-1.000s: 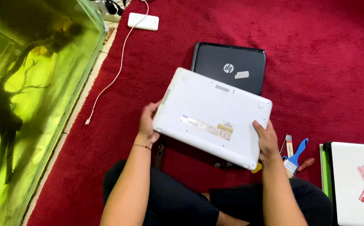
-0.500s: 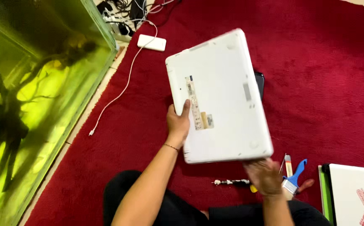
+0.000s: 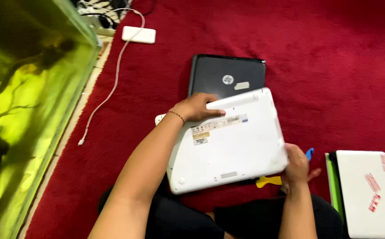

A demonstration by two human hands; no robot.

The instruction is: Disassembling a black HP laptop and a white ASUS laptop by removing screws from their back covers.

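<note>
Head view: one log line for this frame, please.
left hand: on white laptop far edge | right hand: gripping near-right corner | laptop: underside up, over lap | black laptop: on red carpet

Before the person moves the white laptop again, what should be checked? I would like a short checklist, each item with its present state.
1. Left hand has hold of the white laptop: ok, its fingers lie over the far edge.
2. Right hand has hold too: ok, it grips the near right corner.
3. Underside faces up: ok, its labels and a foot show.
4. Black laptop is clear of the white one: not ok, the white one overlaps its near edge; touching or not, cannot tell.
5. Yellow and blue tools on the red carpet are out of the way: not ok, they lie just beneath the right hand.
6. White cable is away from the hands: ok.
</note>
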